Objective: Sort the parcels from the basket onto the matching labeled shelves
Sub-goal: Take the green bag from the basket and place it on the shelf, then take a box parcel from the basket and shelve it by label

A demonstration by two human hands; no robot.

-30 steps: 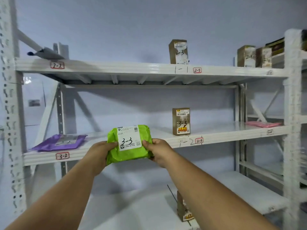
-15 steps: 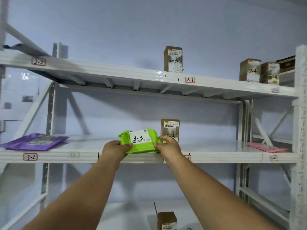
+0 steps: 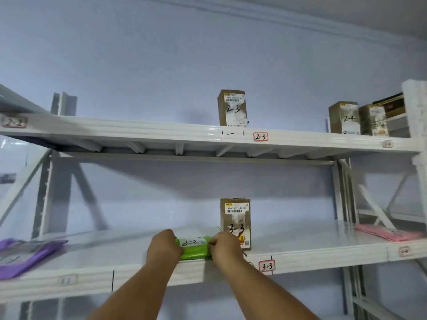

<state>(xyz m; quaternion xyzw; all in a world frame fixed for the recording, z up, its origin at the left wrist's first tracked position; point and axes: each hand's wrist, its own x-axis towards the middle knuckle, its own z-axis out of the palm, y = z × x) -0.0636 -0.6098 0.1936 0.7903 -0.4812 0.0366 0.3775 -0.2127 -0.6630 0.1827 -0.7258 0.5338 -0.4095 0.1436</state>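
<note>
The fingers of both hands were curled around the ends of the green parcel (image 3: 196,248), the left hand (image 3: 163,247) on its left end and the right hand (image 3: 224,247) on its right. The parcel lay flat near the front edge of the lower shelf (image 3: 312,247), its white label facing up. Just beside it on the right stood a brown box (image 3: 235,218) marked 3-3, partly behind the right hand. A red-edged 3-3 tag (image 3: 266,266) sat on the shelf edge below and to the right. A purple bag (image 3: 22,255) lay far left, a pink bag (image 3: 388,234) far right. On the upper shelf (image 3: 138,132) stood a box marked 2-3 (image 3: 231,108).
</note>
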